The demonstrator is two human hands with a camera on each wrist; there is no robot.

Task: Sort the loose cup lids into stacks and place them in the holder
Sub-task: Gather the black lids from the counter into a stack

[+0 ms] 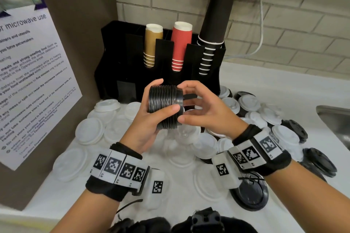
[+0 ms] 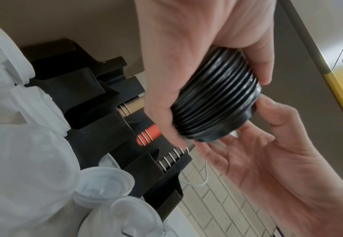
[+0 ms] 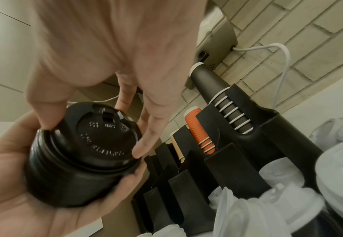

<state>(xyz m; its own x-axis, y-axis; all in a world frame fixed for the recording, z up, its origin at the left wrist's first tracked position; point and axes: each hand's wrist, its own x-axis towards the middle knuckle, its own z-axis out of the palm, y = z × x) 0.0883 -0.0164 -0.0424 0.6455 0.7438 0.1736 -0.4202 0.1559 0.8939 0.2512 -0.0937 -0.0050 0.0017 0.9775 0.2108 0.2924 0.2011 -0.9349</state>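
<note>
I hold a stack of black cup lids [image 1: 165, 107] on its side in the air, above the middle of the white counter [image 1: 265, 85] and just in front of the black cup holder [image 1: 117, 58]. My left hand [image 1: 151, 119] wraps the stack, thumb over the top and fingers curled under it. My right hand [image 1: 204, 108] sits at the stack's right end, thumb and fingertips loosely spread around the rim of the outermost lid; from the right wrist view its fingers [image 3: 146, 144] touch that lid's edge, embossed top facing the camera.

The holder stands at the back left corner of the counter against the brick wall [image 1: 284, 17]. Its slots carry a gold cup stack [image 1: 152, 47], a red ribbed cup stack [image 1: 180, 45] and a tall black cup stack [image 1: 214, 30], all upside down.

Loose white lids [image 1: 89, 130] lie spread over the left and middle of the counter, some overlapping. More white lids [image 1: 251, 104] and loose black lids [image 1: 320, 162] pile toward the right side, near the steel sink [image 1: 337, 121] at the right edge. One black lid [image 1: 250, 195] lies flat near the front, under my right wrist.

A microwave notice [image 1: 32, 85] hangs on the brown panel at the left edge.
</note>
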